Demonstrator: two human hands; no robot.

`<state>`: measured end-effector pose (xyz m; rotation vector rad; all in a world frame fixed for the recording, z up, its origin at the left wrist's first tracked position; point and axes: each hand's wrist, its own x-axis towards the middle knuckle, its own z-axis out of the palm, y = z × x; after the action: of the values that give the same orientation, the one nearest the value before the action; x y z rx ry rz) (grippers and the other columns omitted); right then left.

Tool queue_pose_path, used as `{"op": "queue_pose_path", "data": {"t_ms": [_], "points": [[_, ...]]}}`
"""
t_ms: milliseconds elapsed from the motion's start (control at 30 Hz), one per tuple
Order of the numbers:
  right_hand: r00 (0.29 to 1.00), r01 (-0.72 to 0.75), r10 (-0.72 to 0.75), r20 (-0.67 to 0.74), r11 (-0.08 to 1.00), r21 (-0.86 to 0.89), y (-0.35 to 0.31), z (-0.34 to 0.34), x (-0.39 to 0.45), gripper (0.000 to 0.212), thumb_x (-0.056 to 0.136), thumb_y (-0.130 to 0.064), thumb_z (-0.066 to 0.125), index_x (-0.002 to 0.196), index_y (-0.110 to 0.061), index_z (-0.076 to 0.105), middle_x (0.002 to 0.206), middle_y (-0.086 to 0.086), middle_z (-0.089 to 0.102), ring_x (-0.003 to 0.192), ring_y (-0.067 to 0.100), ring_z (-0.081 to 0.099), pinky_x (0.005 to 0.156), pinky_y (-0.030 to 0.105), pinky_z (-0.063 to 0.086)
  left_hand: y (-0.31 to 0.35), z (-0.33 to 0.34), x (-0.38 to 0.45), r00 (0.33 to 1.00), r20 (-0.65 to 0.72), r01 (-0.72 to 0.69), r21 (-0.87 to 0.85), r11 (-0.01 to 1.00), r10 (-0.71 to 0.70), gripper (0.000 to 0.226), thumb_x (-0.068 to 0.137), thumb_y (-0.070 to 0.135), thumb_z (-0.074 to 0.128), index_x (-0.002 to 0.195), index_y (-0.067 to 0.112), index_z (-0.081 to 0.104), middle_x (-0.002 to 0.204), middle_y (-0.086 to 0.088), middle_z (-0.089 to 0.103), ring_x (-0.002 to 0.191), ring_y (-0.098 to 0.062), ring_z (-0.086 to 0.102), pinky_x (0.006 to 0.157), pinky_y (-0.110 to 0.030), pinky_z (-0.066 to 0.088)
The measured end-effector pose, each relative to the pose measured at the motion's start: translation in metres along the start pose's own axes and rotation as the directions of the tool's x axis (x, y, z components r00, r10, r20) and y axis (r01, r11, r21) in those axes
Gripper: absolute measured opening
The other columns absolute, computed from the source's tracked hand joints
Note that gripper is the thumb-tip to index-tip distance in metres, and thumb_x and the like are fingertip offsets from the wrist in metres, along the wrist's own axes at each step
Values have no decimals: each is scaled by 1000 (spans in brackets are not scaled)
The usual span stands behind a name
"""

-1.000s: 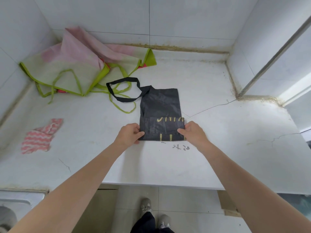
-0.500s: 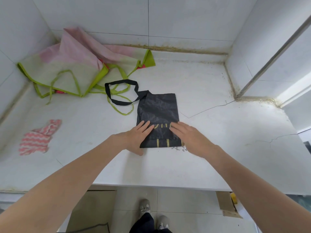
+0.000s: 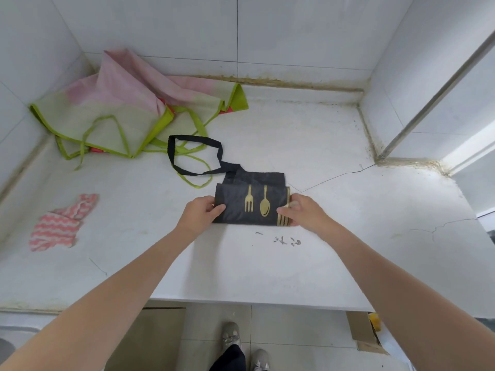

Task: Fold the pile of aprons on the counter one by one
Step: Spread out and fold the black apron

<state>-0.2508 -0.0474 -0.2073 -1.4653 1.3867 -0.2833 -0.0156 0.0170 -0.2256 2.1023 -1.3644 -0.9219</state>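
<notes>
Black apron folded small on surface, lying between hands. Left hand pinches its left edge, right hand pinches right edge. Green-trimmed apron beyond left hand.

The black apron is thin, slightly shiny cloth, faintly crinkled, with matt gold print. The pink-and-green apron looks like soft, matt woven fabric with smooth green binding. The striped rag seems fluffy. The bench is smooth, pale stone, cracked; the wall tiles are glossy.
</notes>
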Motion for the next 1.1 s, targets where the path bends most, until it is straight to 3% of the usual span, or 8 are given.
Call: {"op": "queue_pose_path", "data": {"t_ms": [200, 300, 400, 533, 700, 800, 900, 1100], "points": [[994, 98, -109, -30, 961, -260, -2, 9, 1, 74, 86, -11, 65, 146, -24, 25, 127, 8, 39, 107, 21, 50, 68, 19, 44, 5, 17, -5, 865, 76, -434, 611, 662, 496, 80, 69, 3, 69, 141, 3, 34, 139, -24, 40, 124, -43, 41, 99, -48, 43], [986, 164, -128, 108, 872, -461, -1, 13, -7, 79, 85, -14, 63, 149, -18, 17, 151, 4, 11, 132, 26, 31, 97, 25, 40, 13, 20, -6, 831, 502, -540, 625, 564, 239, 87, 87, 23, 53, 150, 11, -6, 157, -12, -11, 146, -25, -7, 118, -35, -2], [968, 248, -120, 220, 573, -781, 3, 15, -17, 96, 80, -32, 65, 151, -12, 4, 156, -3, -12, 137, 27, 13, 110, 36, 27, 16, 20, -3, 825, 530, -542, 643, 541, 196, 91, 87, 39, 54, 150, 13, -7, 158, -11, -9, 146, -23, -6, 117, -34, -3], [943, 334, -156, 295, 441, -833, 0, 9, -22, 82, 84, -41, 58, 148, -11, 17, 156, -5, 7, 133, 24, 20, 106, 36, 30, 31, 3, -4, 804, 539, -541, 486, 687, 252, 69, 87, 37, 53, 148, 17, 26, 149, -10, 34, 137, -24, 31, 111, -30, 26], [981, 108, -7, 193, 849, -517, -29, -17, -3, 19, 82, -34, 56, 89, -16, 61, 93, 2, 56, 92, 27, 55, 70, 28, 39, 41, -18, 14, 860, 488, -277, 192, 941, 154, 25, 89, 37, 55, 103, 18, 66, 90, -1, 63, 84, -17, 58, 73, -27, 45], [985, 169, -68, 157, 544, -822, -45, -17, 14, 40, 81, -49, 57, 113, -23, 54, 109, 5, 51, 110, 28, 44, 92, 34, 35, 39, -12, 26, 866, 473, -259, 149, 954, 162, 29, 90, 39, 58, 76, 15, 56, 66, 4, 48, 64, -10, 46, 54, -19, 31], [967, 220, -157, 201, 112, -969, -58, 3, 28, 61, 87, -53, 52, 134, -15, 42, 142, 11, 30, 134, 30, 22, 112, 49, 14, 36, -3, 35, 882, 424, -355, 312, 881, 205, 30, 92, 43, 54, 96, 13, 55, 84, 1, 53, 86, -19, 53, 66, -23, 37], [939, 320, 23, 342, 298, -899, -73, 31, 54, 58, 88, -39, 58, 134, -13, 35, 131, 10, 43, 125, 29, 37, 109, 45, 21, 38, -13, 57, 832, 290, -532, 658, 533, 473, 45, 97, 34, 42, 139, 21, 36, 137, -2, 37, 126, -22, 33, 99, -32, 29]]}}
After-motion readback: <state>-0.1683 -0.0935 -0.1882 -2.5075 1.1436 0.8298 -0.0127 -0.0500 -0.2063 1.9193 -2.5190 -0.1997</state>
